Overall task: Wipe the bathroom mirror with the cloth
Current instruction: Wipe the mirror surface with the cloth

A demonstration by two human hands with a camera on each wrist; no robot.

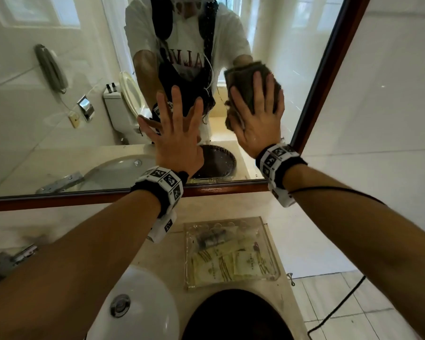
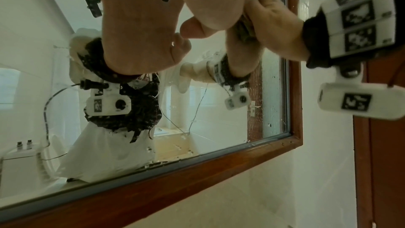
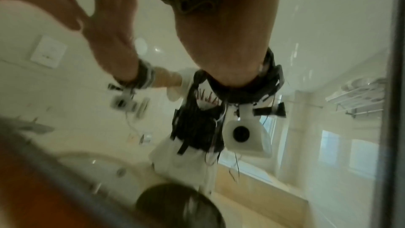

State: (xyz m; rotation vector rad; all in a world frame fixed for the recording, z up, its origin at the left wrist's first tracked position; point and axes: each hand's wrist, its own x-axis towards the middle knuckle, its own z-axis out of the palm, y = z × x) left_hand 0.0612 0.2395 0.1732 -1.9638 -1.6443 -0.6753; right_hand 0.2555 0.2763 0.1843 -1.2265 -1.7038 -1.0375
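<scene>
The wood-framed mirror [image 1: 59,99] hangs above the counter. My left hand [image 1: 177,128] lies flat on the glass, low in the middle, with its fingers straight and spread and nothing in it. To its right, my right hand [image 1: 258,111] presses a crumpled brown-green cloth [image 1: 245,74] against the glass with straight, spread fingers, not far from the mirror's right frame [image 1: 329,69]. In the left wrist view the cloth [image 2: 247,30] bunches between the right hand [image 2: 280,27] and the mirror [image 2: 219,110]. Small droplets dot the glass near its lower right corner. The right wrist view is blurred, with the cloth [image 3: 190,3] at the top.
Below the mirror, the beige counter holds a white sink basin [image 1: 138,310], a metal faucet [image 1: 8,261] at the left, a clear tray of sachets [image 1: 231,253] and a dark round object [image 1: 236,317] at the front. White tiled wall lies right of the mirror, then a wooden door frame [image 2: 383,145].
</scene>
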